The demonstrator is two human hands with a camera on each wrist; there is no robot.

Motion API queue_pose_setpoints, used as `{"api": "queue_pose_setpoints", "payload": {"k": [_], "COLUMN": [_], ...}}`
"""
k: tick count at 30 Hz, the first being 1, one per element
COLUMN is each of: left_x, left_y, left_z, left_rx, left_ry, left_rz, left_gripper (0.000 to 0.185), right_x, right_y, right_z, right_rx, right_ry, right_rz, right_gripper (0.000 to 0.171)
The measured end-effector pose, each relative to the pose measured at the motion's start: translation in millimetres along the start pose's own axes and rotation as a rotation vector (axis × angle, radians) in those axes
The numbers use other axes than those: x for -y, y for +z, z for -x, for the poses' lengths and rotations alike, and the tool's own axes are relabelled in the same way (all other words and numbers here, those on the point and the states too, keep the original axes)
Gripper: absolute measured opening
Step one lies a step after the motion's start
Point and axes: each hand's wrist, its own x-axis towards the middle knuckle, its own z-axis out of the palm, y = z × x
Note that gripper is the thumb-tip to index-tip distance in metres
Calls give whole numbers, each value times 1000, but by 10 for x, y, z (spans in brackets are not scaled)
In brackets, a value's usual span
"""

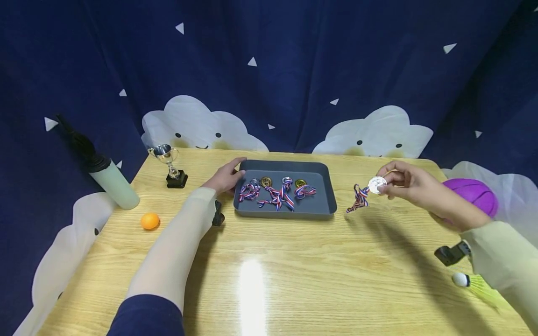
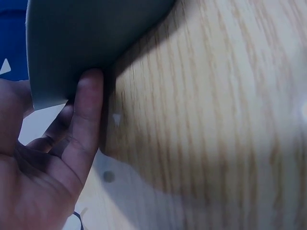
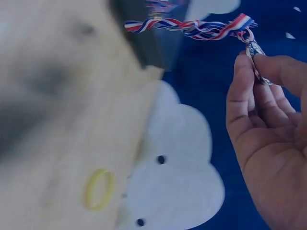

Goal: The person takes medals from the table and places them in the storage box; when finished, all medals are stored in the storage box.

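Note:
A dark grey tray [image 1: 328, 198] sits mid-table with several medals [image 1: 277, 191] on striped ribbons inside. My left hand [image 1: 224, 177] rests against the tray's left rim; the left wrist view shows its fingers [image 2: 88, 120] straight along the tray wall [image 2: 72, 43]. To the right of the tray, my right hand [image 1: 399, 179] pinches a silver medal [image 1: 376, 185] above the table, and its red, white and blue ribbon [image 1: 358, 199] hangs down to the left. In the right wrist view the fingers [image 3: 249, 91] pinch the medal's edge [image 3: 255, 53] with the ribbon [image 3: 192, 28] trailing out.
A small silver trophy [image 1: 170, 165], a pale green pump [image 1: 107, 177] and an orange ball [image 1: 150, 220] lie at the left. A purple ball [image 1: 472, 196] and a shuttlecock [image 1: 475, 284] are at the right. A yellow ring [image 3: 99, 189] lies on the wooden table [image 1: 294, 270].

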Motion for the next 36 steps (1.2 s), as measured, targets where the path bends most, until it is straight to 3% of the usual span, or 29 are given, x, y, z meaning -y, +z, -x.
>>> {"api": "queue_pose_setpoints", "payload": {"k": [3, 6, 11, 14, 22, 33, 36], "left_x": [1, -5, -17, -24, -50, -5, -3], "left_y": [-5, -10, -9, -5, -1, -15, -7], "left_z": [7, 3, 2, 2, 43, 31, 19], "left_rx": [2, 4, -6, -7, -6, -15, -7], "left_ry": [-2, -1, 3, 13, -3, 0, 12], "left_rz": [-1, -8, -23, -26, -29, -48, -40], "left_gripper": [58, 57, 57, 57, 57, 56, 56], "right_x": [159, 250, 152, 50, -123, -208, -229], "right_y": [-33, 2, 192, 346, 673, 990, 1034], "right_z": [-213, -438, -843, -1041, -1395, -1647, -1662], "right_rx": [16, 66, 197, 244, 236, 323, 338], "right_ry": [65, 156, 223, 245, 242, 117, 105], "right_rz": [49, 92, 33, 58, 211, 669, 743], "right_gripper": [22, 28, 33, 31, 22, 22, 21]}}
